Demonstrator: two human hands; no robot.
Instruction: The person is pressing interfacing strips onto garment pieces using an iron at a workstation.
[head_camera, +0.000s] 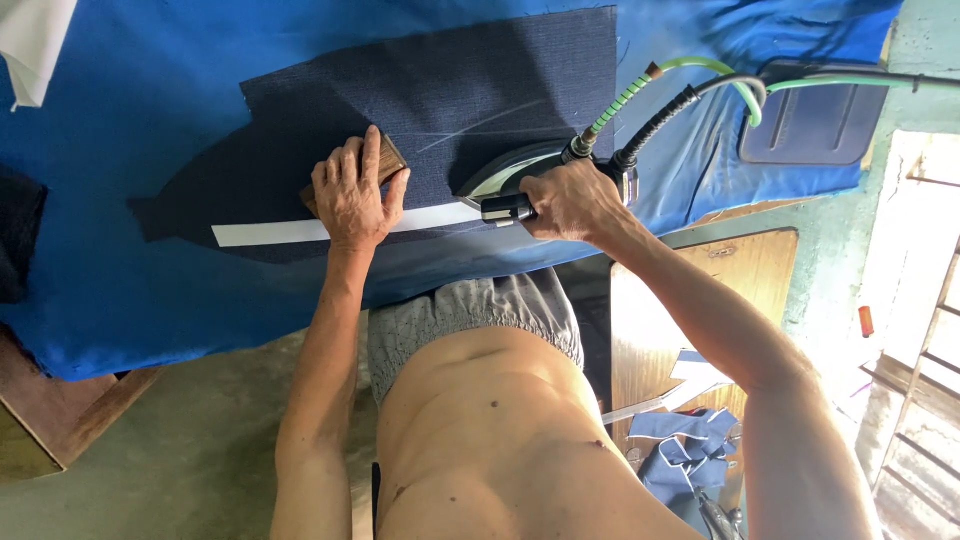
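Head view looks straight down a bare torso onto a table draped in blue cloth (120, 300). On it lies a dark navy fabric (450, 90) piece, and along its near edge runs a white strip (270, 233), long axis left to right across the table, parallel to the table's near edge.

The left hand (352, 195) presses flat, fingers spread, on a small wooden block (390, 158) that sits on the fabric just above the strip; the palm covers part of the strip itself. The hand is open, weight down, gripping nothing.

The right hand (570, 200) is closed around the dark handle of a steam iron (510, 175), whose pale sole rests on the fabric with its nose pointing left toward the block. The strip passes under the iron's near side. The two hands are apart, with a short stretch of bare strip between them; the iron lies to the right of the block, so the left hand is the nearer one to the free left end of the strip.

Two hoses (650, 100), one green and one black with spring guards, rise from the iron's heel and loop off to the right past a dark blue pad (815, 125).

Below the table edge, grey shorts, a concrete floor, a wooden board (750, 270) and some blue scraps (685, 455) show at the right, with a bright window grille beyond.
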